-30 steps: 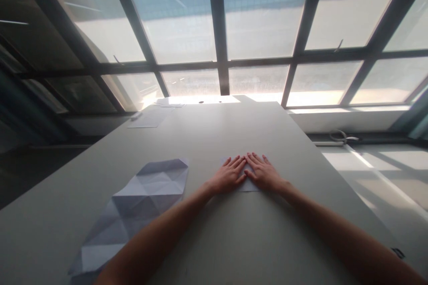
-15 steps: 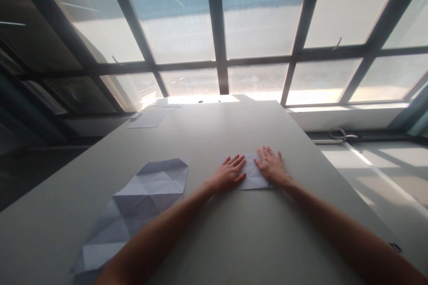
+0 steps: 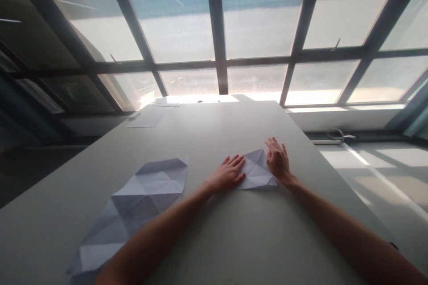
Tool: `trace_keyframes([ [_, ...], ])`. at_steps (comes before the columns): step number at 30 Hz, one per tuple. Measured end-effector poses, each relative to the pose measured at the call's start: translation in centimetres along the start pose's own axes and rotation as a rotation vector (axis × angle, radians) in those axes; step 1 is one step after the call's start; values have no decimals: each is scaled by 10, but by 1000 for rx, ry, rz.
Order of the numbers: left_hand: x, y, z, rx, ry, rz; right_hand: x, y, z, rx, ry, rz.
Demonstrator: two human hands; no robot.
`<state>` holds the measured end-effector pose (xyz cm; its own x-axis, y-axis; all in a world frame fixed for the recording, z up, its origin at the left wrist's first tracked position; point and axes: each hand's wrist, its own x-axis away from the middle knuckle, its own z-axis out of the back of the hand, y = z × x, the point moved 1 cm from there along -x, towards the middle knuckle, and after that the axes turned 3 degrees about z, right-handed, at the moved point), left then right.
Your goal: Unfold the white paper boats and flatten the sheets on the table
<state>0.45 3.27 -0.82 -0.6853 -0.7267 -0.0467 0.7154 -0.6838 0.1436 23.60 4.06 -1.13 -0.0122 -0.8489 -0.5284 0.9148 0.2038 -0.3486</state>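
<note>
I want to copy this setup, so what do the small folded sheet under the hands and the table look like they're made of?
The small folded sheet looks like thin white matte paper: sharp creases split it into triangular facets. The table looks like a smooth grey laminate or painted board with a dull sheen; which one cannot be told.

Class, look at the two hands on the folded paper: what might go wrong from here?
1. The left hand pins only one end of the small folded paper; the right hand sits at its other edge, so the paper may slide on the smooth table and crease off-line.
2. The left forearm lies close to the large creased sheet and might nudge or crumple it.
</note>
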Motion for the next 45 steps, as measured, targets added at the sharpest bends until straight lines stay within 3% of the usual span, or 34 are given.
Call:
trace_keyframes([
  [6,1,2,3,5,-13,-16,5,-18,17,-90,109,94],
  [11,1,6,3,3,30,-15,24,-54,4,-199,-199,342],
  [14,2,7,4,21,67,-13,31,-61,-10,-139,-409,347],
  [17,2,7,3,18,49,-10,31,-54,-19,-20,-497,271],
  [27,-2,0,-4,-27,8,39,21,-33,-20,126,-446,79],
  [34,-6,-4,-10,-20,35,161,22,-33,-20,128,-454,88],
  [41,-2,-1,-5,-3,29,50,23,-33,-18,132,-428,101],
  [45,-1,1,-2,17,32,18,23,-41,-12,96,-367,229],
])
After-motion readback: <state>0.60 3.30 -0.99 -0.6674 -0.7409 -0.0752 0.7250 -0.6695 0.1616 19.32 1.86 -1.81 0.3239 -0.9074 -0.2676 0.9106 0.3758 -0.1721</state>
